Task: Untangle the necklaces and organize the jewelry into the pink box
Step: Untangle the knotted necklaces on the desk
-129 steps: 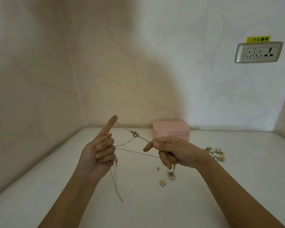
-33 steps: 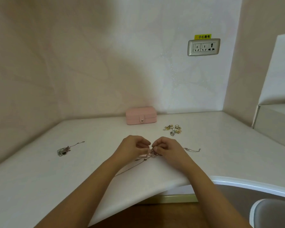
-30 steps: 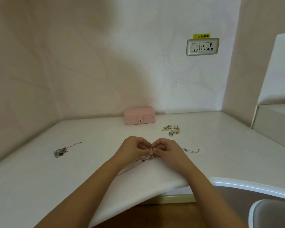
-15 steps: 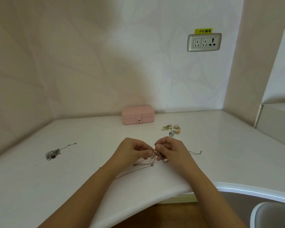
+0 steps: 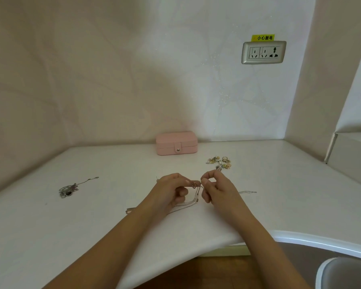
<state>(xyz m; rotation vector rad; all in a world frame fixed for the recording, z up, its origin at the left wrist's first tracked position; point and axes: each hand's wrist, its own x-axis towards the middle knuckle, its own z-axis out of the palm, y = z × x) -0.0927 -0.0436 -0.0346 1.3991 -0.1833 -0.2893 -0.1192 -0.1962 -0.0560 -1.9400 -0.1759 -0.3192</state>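
My left grip [image 5: 171, 190] and right grip [image 5: 218, 189] both pinch the tangled thin silver necklace chains [image 5: 197, 195]. The closed pink rectangular box [image 5: 176, 142] stands beyond them

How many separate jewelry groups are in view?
3: heaped necklace far left; small pieces right of pink box; tangled chains pinched by left hand and right hand. More possibly hidden.

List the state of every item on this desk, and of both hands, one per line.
pink box: closed, snap fastened, by the wall.
tangled necklaces: knotted, lifted between both hands, ends trailing on the desk.
left hand: pinches the tangle.
right hand: pinches the tangle.
separate necklace: bunched, lying alone at the left.
small jewelry pile: loose heap on the desk, outside the box.
wall socket: nothing plugged in.
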